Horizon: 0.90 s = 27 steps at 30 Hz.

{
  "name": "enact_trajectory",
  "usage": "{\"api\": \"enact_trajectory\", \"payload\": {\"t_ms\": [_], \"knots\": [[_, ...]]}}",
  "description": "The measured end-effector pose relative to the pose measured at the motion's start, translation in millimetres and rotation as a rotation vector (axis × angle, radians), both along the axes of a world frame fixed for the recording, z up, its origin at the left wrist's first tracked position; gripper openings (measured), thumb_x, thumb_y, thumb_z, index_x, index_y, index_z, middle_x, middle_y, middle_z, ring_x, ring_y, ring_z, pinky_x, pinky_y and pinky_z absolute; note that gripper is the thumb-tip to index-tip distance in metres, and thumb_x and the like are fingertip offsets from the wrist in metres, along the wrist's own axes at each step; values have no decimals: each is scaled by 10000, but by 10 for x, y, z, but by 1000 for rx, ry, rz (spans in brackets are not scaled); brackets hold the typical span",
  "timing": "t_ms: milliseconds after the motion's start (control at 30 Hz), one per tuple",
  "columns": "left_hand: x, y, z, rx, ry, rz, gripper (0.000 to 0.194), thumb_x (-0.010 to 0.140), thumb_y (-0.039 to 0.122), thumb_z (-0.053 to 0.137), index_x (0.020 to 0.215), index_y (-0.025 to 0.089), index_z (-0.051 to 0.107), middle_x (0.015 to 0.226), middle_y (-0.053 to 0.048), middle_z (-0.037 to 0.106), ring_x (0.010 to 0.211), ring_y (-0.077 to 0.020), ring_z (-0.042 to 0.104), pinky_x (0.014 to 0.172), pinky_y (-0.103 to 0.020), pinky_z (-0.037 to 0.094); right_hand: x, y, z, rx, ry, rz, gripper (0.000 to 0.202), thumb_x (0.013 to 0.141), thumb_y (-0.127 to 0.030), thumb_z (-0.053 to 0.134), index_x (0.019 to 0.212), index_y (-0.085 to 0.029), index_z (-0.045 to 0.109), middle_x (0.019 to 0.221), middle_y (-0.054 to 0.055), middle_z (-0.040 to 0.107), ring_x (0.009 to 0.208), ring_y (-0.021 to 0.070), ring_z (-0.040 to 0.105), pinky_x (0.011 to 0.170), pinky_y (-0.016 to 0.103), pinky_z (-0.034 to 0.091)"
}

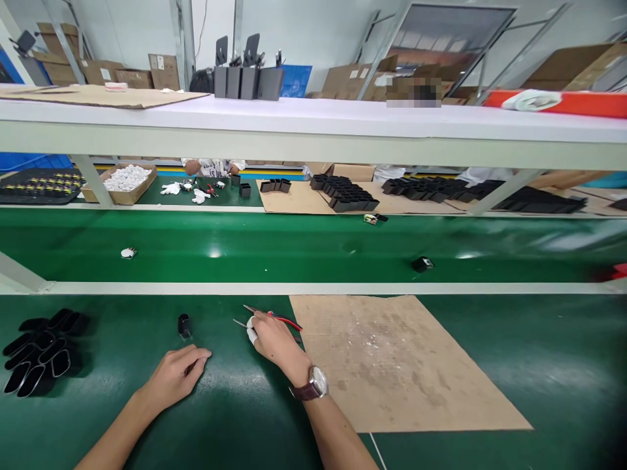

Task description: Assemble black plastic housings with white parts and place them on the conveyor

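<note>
My right hand [274,339], with white covers on two fingertips, is closed on slim metal tweezers [240,323] whose tips stick out to the left. Right by its knuckles lie red-handled pliers [289,320], partly hidden by the hand. My left hand [179,375] rests on the green table, its fingers drawn together and nothing visible in them. Just beyond it stands a small black case [183,325] with a clear-looking lower part. At the far left is a cluster of open black housings [44,352].
A stained cardboard sheet [386,359] lies to the right of my right hand. Beyond a white rail [313,288] runs a green belt [294,248] carrying a white part [128,252] and a black case [422,264]. A white shelf [313,117] crosses above; a co-worker sits opposite.
</note>
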<state>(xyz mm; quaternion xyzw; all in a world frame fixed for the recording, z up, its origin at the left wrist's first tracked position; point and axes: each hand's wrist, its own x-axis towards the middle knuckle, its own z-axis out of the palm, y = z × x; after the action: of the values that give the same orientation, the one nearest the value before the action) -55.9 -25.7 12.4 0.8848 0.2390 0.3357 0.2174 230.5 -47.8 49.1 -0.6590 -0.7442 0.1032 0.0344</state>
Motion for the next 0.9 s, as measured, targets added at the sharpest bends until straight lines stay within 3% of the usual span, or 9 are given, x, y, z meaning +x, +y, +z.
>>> {"api": "enact_trajectory", "payload": {"t_ms": [433, 900], "knots": [[-18, 9, -38, -32, 19, -5, 239, 1058, 123, 538, 1226, 217, 680, 802, -10, 672, 611, -124, 609, 577, -241, 473, -2, 2, -10, 8, 22, -3, 233, 1011, -119, 480, 982, -162, 707, 1148, 112, 733, 1026, 237, 717, 946, 321, 474], [-19, 6, -50, -47, 21, -9, 259, 1059, 135, 546, 1260, 242, 669, 827, -9, 682, 590, -124, 586, 552, -245, 451, 102, 10, 65, 34, -37, -105, 215, 986, -110, 519, 1106, -147, 693, 1093, 109, 729, 968, 261, 732, 779, 327, 508]]}}
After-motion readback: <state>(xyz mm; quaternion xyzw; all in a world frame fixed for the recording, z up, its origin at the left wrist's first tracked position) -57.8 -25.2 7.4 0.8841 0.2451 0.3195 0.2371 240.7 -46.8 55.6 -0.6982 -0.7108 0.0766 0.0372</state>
